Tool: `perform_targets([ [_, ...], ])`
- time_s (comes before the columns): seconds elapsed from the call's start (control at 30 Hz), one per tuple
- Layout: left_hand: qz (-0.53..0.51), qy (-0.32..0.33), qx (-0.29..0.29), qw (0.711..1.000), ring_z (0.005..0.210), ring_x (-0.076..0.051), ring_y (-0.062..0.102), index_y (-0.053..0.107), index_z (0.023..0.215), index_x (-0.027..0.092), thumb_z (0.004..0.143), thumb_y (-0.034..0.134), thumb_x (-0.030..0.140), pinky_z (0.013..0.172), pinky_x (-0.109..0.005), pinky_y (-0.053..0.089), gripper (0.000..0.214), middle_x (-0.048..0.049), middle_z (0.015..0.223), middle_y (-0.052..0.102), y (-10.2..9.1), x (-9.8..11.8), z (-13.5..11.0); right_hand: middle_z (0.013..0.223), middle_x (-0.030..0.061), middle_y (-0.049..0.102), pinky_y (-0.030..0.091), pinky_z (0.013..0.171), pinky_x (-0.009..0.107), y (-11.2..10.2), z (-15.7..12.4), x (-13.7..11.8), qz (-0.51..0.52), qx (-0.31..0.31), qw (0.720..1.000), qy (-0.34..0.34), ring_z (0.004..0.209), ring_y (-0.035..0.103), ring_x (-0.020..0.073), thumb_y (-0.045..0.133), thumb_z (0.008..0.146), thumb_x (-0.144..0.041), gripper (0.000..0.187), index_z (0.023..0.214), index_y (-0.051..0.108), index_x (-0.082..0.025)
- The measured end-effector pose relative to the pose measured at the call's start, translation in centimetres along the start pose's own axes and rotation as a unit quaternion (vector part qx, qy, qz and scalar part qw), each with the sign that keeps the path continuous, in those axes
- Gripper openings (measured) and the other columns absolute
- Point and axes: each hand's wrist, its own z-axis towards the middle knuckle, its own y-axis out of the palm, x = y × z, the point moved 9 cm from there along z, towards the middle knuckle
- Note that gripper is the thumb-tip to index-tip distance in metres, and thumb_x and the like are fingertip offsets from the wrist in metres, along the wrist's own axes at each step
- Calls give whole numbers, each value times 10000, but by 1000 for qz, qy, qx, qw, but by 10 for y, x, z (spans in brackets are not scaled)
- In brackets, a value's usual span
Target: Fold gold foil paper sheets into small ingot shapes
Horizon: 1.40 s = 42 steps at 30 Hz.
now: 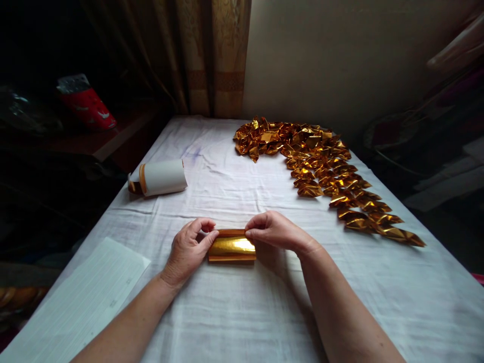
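Observation:
A small rectangular sheet of shiny gold foil paper [232, 248] lies in front of me on the white cloth, its far and near edges folded over in narrow strips. The far left corner is pinched between thumb and index finger of my left hand [191, 247]. At the far right corner, my right hand [270, 230] pinches the folded edge the same way. Beyond, toward the back right, many folded gold foil pieces [310, 161] lie in a heap and in overlapping rows.
A white cloth [227, 312] covers the table. At the left lies a white roll with a brown band [164, 178], and nearer, a lined paper sheet [91, 297]. A red packet [88, 106] rests on a dark side table. Curtain [212, 55] and wall stand behind.

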Motion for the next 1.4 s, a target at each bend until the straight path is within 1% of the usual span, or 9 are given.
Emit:
perform_targets([
  [0.23, 9, 24, 4, 1000, 676, -144, 640, 682, 882, 227, 814, 627, 380, 681, -258, 528, 176, -1, 809, 702, 1, 2, 1, 662, 2, 668, 381, 545, 202, -2, 2, -2, 1, 12, 1000, -21, 604, 550, 111, 601, 731, -284, 192, 776, 738, -158],
  [0.5, 70, 84, 3, 994, 815, -181, 652, 684, 846, 230, 871, 572, 364, 770, -297, 498, 176, -14, 848, 724, 0, 11, 1, 630, -11, 668, 350, 539, 211, -2, 2, -4, -56, 25, 998, -15, 576, 542, 105, 564, 784, -280, 208, 746, 742, -178],
  [0.73, 212, 120, -12, 970, 891, -216, 626, 680, 990, 252, 868, 599, 252, 847, -359, 438, 146, -17, 910, 730, 11, 19, 8, 765, -23, 703, 302, 574, 228, -11, 3, -17, -213, 133, 968, 6, 656, 553, 119, 637, 803, -264, 74, 834, 700, -242],
  [0.8, 231, 129, -21, 964, 922, -220, 613, 676, 1006, 253, 864, 611, 233, 856, -362, 426, 157, -17, 943, 725, 14, 21, 9, 777, -24, 697, 292, 579, 230, -10, 3, -18, -235, 148, 961, 4, 662, 547, 120, 635, 815, -256, 50, 840, 677, -246],
  [0.93, 249, 124, -32, 960, 926, -218, 594, 698, 929, 255, 857, 624, 221, 834, -357, 415, 109, -24, 962, 676, 16, 20, 12, 825, -20, 686, 310, 607, 219, -9, 4, -17, -243, 154, 958, -7, 703, 562, 126, 626, 817, -222, 89, 897, 651, -251],
  [1.03, 251, 128, -50, 958, 928, -215, 581, 713, 888, 265, 859, 624, 230, 835, -354, 407, 100, -23, 968, 649, 17, 21, 14, 869, 10, 665, 332, 632, 221, -7, 5, -19, -283, 149, 947, -14, 747, 568, 138, 617, 817, -224, 72, 861, 673, -236],
  [1.17, 265, 137, -75, 951, 952, -224, 567, 713, 893, 268, 877, 627, 325, 884, -384, 388, 104, -23, 986, 648, 17, 29, 12, 925, 22, 647, 363, 674, 221, -8, 4, -21, -292, 144, 946, -8, 784, 582, 139, 602, 830, -243, 118, 832, 720, -243],
  [1.27, 296, 147, -75, 941, 991, -252, 551, 703, 907, 254, 842, 673, 381, 904, -417, 374, 145, -39, 1037, 646, 17, 39, 6, 938, 22, 648, 379, 694, 221, -7, 3, -21, -293, 141, 946, -3, 806, 596, 143, 616, 818, -248, 130, 841, 744, -254],
  [1.4, 329, 163, -62, 928, 1005, -274, 543, 690, 910, 233, 813, 702, 373, 913, -444, 367, 172, -63, 1059, 642, 19, 49, -1, 949, 30, 666, 388, 682, 224, -7, 0, -23, -325, 148, 934, -5, 822, 615, 150, 600, 843, -256, 162, 887, 755, -257],
])
